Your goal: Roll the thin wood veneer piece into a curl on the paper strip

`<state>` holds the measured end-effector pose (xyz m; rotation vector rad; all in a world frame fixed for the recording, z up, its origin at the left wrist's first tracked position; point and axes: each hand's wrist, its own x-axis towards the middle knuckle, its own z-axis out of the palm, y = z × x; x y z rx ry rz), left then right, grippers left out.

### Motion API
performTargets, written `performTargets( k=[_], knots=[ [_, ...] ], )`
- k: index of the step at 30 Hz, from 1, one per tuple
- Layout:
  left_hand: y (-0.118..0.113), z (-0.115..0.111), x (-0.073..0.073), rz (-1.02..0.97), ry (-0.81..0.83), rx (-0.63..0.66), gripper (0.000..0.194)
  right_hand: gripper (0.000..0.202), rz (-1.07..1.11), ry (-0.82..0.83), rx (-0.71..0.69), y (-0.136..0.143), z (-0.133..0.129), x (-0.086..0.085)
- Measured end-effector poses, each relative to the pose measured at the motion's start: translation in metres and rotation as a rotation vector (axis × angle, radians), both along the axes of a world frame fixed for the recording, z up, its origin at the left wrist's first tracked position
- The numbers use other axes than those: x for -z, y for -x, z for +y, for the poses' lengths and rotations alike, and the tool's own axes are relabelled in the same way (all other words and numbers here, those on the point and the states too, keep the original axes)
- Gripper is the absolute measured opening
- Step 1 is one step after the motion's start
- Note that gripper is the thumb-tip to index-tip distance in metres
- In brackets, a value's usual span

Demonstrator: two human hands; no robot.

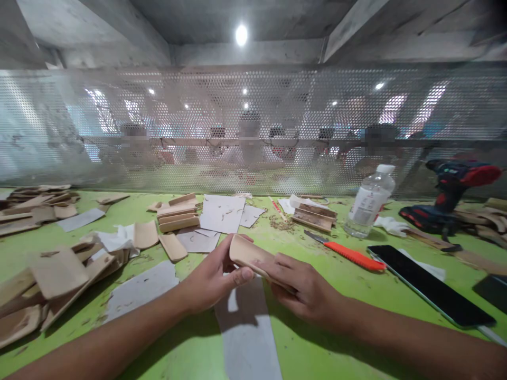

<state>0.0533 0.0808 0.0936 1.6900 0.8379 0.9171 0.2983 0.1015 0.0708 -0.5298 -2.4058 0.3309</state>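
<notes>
A pale, curved bamboo piece (251,254) is held above the green table between my two hands. My left hand (219,274) grips its left end, thumb in front and fingers behind. Wrapped over its right end is my right hand (299,285); what its fingers press against underneath is hidden. Below the hands lies a strip of grey paper (249,338), partly in shadow. To the right rests an orange utility knife (352,255) with its blade out. Another curved bamboo piece (173,247) lies beyond my left hand, beside a short stack of bamboo pieces (178,215).
Bamboo pieces are heaped at left (59,272). On the right are a water bottle (368,203), a black phone (431,285) with a cable, and a cordless drill (447,195). A perforated metal screen (253,158) closes off the back; people sit beyond it. Shavings litter the green table (317,338).
</notes>
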Motion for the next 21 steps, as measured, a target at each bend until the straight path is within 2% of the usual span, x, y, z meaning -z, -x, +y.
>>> performTargets(
  k=[4,7,9,11,13,15,18,21],
  knots=[
    [0.000,-0.002,-0.004,-0.024,0.071,0.016,0.061,0.047,-0.038,0.000,0.040,-0.002,0.001,0.003],
    [0.002,0.005,-0.002,-0.028,0.132,-0.059,0.045,0.048,0.038,0.104,0.209,-0.003,0.003,0.002],
    [0.004,0.013,0.001,-0.020,0.139,-0.150,0.037,0.069,0.160,0.307,0.355,-0.003,0.007,-0.001],
    [0.005,0.021,0.006,-0.001,0.114,-0.194,0.032,0.083,0.256,0.647,0.393,-0.001,0.011,-0.004],
    [0.007,0.027,0.010,0.035,0.082,-0.211,0.028,0.076,0.266,0.947,0.309,0.002,0.015,-0.007],
    [0.008,0.029,0.014,0.100,0.042,-0.218,0.024,0.059,0.205,1.094,0.186,0.005,0.015,-0.007],
    [0.013,0.029,0.015,0.248,-0.053,-0.238,0.036,0.047,0.118,1.136,0.049,0.006,0.009,-0.007],
    [0.018,0.029,0.015,0.423,-0.155,-0.278,0.042,0.047,0.087,1.102,0.014,0.002,0.004,-0.008]
  ],
)
